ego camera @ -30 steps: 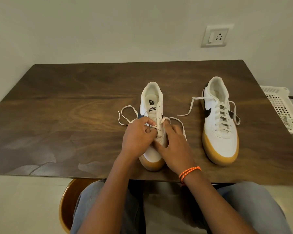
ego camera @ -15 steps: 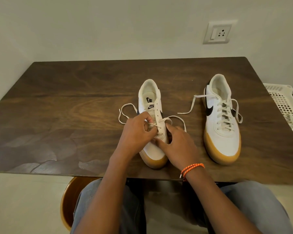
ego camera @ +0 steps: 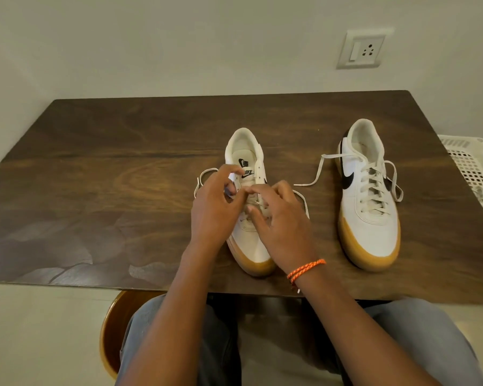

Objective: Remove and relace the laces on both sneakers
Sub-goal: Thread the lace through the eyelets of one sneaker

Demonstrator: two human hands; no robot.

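Shifting up the eyelets since a sec ago, left hand [ego camera: 215, 207] pinched the lace [ego camera: 204, 174] nr the tongue, right hand [ego camera: 279, 221] loosened, fingers splayed over mid-desk sneaker [ego camera: 251, 240]; unlacing prob. barely begun; other sneaker [ego camera: 370, 218] untouched w/ laces in.

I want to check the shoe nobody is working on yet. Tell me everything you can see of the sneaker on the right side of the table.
The right-hand sneaker is white, leather-looking, with a black swoosh on its side and a tan gum sole wrapping the toe. It stands upright on the wooden table, toe toward the person, heel toward the wall. Its white lace is threaded through the eyelets but untied, loose ends trailing onto the table at both sides. Neither hand touches it.
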